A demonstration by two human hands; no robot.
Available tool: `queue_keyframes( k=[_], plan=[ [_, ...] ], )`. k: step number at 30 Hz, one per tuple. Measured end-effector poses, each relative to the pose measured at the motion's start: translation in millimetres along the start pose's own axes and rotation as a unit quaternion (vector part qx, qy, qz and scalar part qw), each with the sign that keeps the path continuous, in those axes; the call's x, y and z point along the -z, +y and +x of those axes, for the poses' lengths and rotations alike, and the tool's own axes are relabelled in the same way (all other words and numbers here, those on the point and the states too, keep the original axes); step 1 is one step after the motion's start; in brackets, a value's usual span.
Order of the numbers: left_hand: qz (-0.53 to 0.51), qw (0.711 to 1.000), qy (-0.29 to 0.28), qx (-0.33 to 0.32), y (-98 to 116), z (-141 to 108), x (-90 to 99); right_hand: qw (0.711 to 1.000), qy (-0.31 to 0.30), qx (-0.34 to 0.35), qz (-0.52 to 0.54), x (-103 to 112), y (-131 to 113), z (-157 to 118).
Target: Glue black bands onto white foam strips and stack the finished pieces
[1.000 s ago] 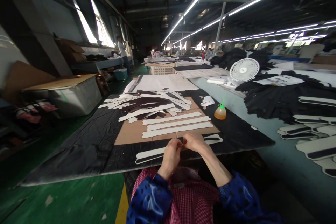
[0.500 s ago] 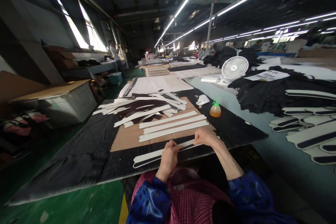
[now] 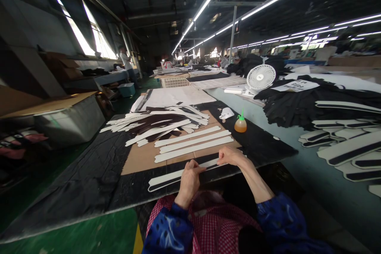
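A long white strip (image 3: 163,178) with a narrow black band along it lies on the black table cover near the front edge. My left hand (image 3: 189,179) is closed on its middle, thumb stretched to the right along it. Farther right, my right hand (image 3: 230,155) is closed with curled fingers on the same strip; the fingertips are partly hidden. Just beyond, three plain white strips (image 3: 195,149) lie side by side on a brown cardboard sheet (image 3: 139,160). Behind them is a loose pile of white and dark brown strips (image 3: 157,123).
A bottle of amber liquid (image 3: 240,124) with a green spout stands right of the cardboard. A white fan (image 3: 261,77) stands on the side table, with black pieces (image 3: 282,107) and finished-looking banded strips (image 3: 348,147) stacked at right. A person (image 3: 126,63) stands far off at left.
The view has shifted slightly, moving the scene a little left. Both hands stay on the strip, and its black band lies closer against the white near the left end.
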State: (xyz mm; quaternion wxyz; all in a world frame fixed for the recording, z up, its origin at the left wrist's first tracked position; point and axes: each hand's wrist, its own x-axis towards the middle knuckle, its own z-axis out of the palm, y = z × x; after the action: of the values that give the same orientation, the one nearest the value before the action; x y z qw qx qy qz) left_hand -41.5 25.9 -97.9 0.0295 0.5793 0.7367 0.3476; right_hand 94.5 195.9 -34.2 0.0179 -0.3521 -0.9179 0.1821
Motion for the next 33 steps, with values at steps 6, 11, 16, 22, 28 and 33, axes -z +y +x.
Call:
queue_keyframes(
  k=[6, 11, 16, 22, 28, 33],
  plan=[
    [0.003, 1.0, -0.001, 0.0, 0, 0, 0.3, 1.0, -0.005, -0.003, 0.011, 1, 1, -2],
    [0.001, 1.0, -0.009, 0.001, 0, 0, 1.4, 1.0, -0.01, -0.019, 0.006, -2, 1, 1],
    [0.005, 1.0, -0.018, 0.001, -1, 0, 0.7, 0.999, -0.033, -0.04, -0.003, -2, 1, 4],
    [-0.057, 0.998, -0.013, 0.004, -5, 1, 2.4, 0.997, -0.054, -0.051, -0.02, 6, -8, 1],
    [-0.212, 0.97, 0.113, 0.025, -12, -9, 34.8, 0.996, -0.067, -0.054, -0.036, 12, -16, 3],
    [-0.175, 0.979, 0.105, 0.003, 9, 3, 33.4, 0.997, -0.053, -0.043, -0.028, 5, -20, 5]
  ],
)
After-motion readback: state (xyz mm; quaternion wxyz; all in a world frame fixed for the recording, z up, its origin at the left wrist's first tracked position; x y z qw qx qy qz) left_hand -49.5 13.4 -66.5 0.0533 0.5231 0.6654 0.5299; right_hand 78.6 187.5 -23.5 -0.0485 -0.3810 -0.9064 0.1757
